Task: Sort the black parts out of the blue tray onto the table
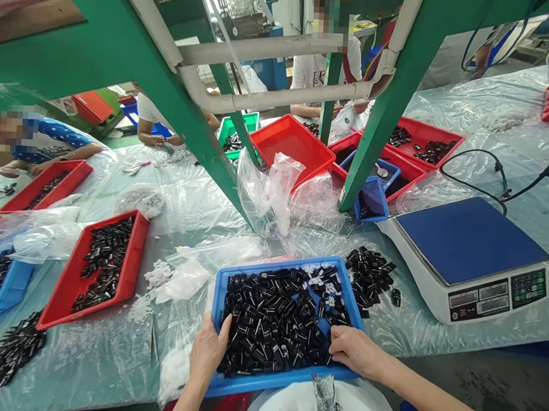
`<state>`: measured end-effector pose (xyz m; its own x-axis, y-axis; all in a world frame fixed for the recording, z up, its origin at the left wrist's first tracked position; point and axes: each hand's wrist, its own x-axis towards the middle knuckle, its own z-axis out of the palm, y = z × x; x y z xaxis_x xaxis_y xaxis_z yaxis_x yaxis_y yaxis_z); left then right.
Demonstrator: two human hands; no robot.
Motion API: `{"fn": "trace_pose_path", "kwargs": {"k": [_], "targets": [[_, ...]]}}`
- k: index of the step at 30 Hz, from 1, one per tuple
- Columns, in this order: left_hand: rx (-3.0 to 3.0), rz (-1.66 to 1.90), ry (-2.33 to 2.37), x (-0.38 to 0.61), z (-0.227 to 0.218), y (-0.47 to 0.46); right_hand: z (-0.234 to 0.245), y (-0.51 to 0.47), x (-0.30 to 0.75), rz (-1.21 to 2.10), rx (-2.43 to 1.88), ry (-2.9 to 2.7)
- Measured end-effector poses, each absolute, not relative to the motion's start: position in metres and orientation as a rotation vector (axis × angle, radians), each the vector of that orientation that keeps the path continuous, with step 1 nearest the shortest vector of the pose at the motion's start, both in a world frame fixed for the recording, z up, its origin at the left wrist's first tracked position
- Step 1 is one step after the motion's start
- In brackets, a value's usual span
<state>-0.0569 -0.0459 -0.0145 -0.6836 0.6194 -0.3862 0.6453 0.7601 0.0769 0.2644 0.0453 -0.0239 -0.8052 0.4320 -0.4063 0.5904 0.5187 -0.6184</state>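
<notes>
A blue tray lies near the table's front edge, close to my body. It holds a heap of small black plastic parts, with small white pieces on them at the far right corner. My left hand grips the tray's left side, thumb inside the rim and fingers outside. Over the right rim reaches my right hand, its fingers curled together at the edge of the black parts. What those fingers hold, if anything, is hidden.
Loose black parts lie beside a weighing scale on the right. A red tray of black parts stands left, near white pieces. Green frame legs rise from the table. Several people sit across it.
</notes>
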Motion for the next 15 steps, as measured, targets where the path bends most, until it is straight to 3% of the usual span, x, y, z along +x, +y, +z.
{"fn": "trace_pose_path", "kwargs": {"k": [15], "targets": [[0.976,-0.060,2.576,-0.0570,-0.0153,-0.0465,-0.0318,0.0382,0.2544,-1.167,0.971,2.534]]}}
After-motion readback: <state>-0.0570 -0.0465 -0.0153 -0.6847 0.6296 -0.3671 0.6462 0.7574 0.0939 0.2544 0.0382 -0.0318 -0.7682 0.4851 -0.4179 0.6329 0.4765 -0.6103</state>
